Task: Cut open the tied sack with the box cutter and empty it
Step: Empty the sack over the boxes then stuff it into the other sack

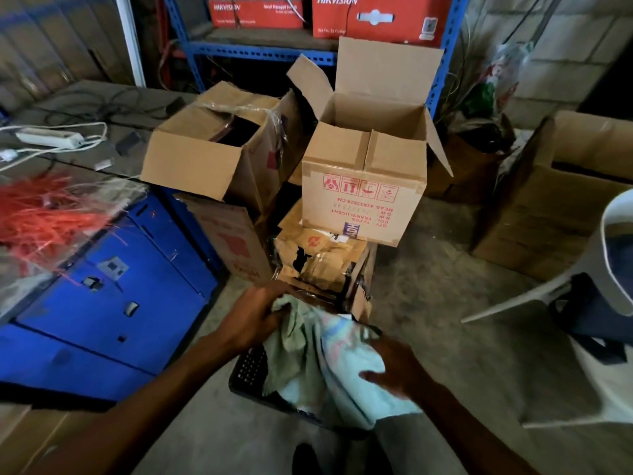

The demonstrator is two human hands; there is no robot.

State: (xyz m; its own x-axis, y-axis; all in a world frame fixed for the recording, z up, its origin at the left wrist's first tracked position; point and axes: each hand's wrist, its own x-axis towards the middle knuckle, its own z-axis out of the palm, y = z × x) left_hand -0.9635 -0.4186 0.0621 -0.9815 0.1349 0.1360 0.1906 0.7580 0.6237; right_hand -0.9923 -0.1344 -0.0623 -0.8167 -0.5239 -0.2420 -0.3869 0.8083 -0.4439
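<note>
Stockroom / storage rm. Evidence: bare concrete floor; block wall; blue steel shelving w/ red Hikvision boxes, far beyond the fingers; open cardboard cartons stacked just beyond them; blue metal cabinet to their left; worktop w/ power strip & cables.

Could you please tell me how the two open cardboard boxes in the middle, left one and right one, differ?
The left box sits tilted, with torn clear tape across its top and something dark inside. The right box stands square, flaps raised, its inside showing bare cardboard, with upside-down red print on its front. Both are brown cardboard, resting on other boxes.
</note>
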